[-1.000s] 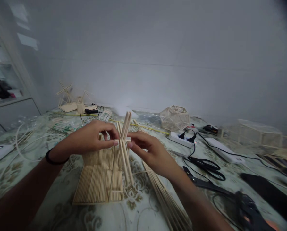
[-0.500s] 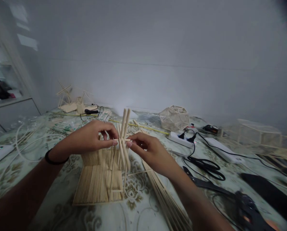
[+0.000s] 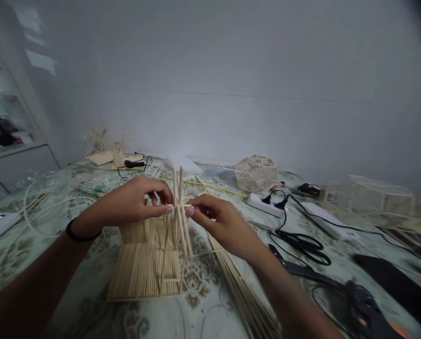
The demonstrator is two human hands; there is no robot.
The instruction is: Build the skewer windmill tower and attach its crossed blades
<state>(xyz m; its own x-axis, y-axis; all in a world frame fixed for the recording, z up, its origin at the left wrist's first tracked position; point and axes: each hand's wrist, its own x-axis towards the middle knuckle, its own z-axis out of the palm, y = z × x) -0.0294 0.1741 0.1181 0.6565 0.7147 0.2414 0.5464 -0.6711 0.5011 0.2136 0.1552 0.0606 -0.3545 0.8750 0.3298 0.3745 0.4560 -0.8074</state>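
Observation:
A short wooden stick lies level between my hands, with crossed wooden sticks around its middle. My left hand pinches its left end between thumb and fingertips. The other end sits at the thumb and fingertips of my right hand, closed on it. Below, a flat base of parallel wooden sticks rests on the table. It carries a small stick wall at the back left and an upright frame of thin sticks at the right, partly hidden behind the crossed sticks.
Long loose sticks lie to the right of the base. Beyond them are black-handled scissors, a glue gun and a power strip with cables. Stick models, including a polyhedral one, stand at the back.
The crossed sticks have turned about the short stick; their upper ends stand more upright and farther left, and their lower ends have shifted slightly. Both hands stay in nearly the same place.

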